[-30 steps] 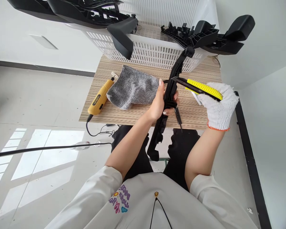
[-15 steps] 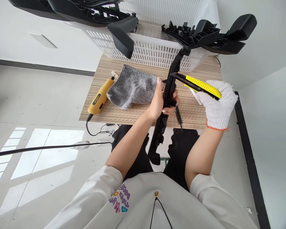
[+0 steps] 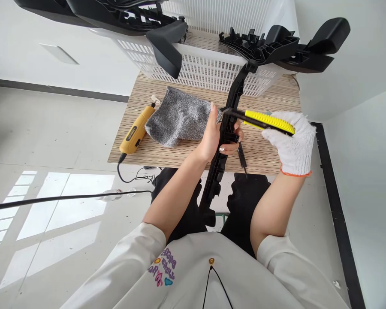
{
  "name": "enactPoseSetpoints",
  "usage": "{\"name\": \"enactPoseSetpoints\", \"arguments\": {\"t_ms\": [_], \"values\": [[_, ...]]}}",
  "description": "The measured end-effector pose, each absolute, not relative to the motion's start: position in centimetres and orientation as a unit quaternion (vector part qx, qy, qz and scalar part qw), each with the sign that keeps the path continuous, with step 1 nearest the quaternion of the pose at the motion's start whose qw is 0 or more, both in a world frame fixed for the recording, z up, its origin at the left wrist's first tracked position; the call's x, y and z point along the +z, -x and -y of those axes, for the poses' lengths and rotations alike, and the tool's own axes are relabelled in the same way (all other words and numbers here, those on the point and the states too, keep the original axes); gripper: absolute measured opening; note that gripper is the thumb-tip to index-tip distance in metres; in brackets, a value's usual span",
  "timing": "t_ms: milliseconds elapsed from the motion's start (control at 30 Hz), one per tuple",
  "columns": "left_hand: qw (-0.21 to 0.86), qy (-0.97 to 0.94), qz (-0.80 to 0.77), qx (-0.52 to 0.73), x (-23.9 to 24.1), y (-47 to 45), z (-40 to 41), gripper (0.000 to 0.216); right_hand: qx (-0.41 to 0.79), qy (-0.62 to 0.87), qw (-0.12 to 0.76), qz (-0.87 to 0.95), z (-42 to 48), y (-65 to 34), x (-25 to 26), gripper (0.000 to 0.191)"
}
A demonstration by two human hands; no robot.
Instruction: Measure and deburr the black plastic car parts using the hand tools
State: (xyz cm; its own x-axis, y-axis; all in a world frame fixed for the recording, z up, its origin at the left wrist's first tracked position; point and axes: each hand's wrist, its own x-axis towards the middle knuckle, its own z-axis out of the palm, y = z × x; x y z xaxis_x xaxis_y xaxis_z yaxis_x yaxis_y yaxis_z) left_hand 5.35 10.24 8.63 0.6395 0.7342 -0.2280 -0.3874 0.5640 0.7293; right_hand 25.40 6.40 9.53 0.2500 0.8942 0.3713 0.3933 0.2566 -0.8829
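Head view: left fingers (image 3: pixel 230 147) snug around black part (image 3: pixel 235 92); right fingers (image 3: pixel 272 136) tight around yellow knife (image 3: pixel 266 119)

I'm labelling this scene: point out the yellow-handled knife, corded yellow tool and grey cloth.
Yellow-handled knife (image 3: pixel 263 118), head view: ribbed grip.
Corded yellow tool (image 3: pixel 139 128), head view: casing.
Grey cloth (image 3: pixel 183 118), head view: middle.

1. The knife (image 3: pixel 268 121) had a blurry blade (image 3: pixel 234 113).
2. The long black part (image 3: pixel 227 127) hid bits of the left hand (image 3: pixel 210 140).
3. The picture's top cut off the basket (image 3: pixel 201 55) by the worktop's (image 3: pixel 162 155) far edge.
4. The yellow tool's (image 3: pixel 137 130) writing was too tiny.
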Motion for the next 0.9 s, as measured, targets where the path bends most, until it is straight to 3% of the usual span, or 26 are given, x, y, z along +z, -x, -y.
{"name": "enactPoseSetpoints", "arguments": {"t_ms": [167, 333, 633, 900], "values": [[0.842, -0.324, -0.269, 0.338, 8.7, -5.4, -10.2, 0.071, 0.221, 0.569, 0.575, 0.544, -6.3, -25.4, 9.6, 0.039], [0.838, -0.320, -0.253, 0.363, 8.7, -5.4, -10.1, 0.078, 0.254, 0.561, 0.526, 0.586, -6.0, -26.0, 9.7, 0.035], [0.835, -0.328, -0.277, 0.343, 8.0, -5.4, -10.4, 0.067, 0.169, 0.562, 0.583, 0.562, -6.3, -25.0, 9.8, 0.032], [0.850, -0.313, -0.260, 0.334, 8.3, -5.5, -10.6, 0.065, 0.188, 0.563, 0.601, 0.535, -6.5, -25.2, 9.9, 0.036]]}}
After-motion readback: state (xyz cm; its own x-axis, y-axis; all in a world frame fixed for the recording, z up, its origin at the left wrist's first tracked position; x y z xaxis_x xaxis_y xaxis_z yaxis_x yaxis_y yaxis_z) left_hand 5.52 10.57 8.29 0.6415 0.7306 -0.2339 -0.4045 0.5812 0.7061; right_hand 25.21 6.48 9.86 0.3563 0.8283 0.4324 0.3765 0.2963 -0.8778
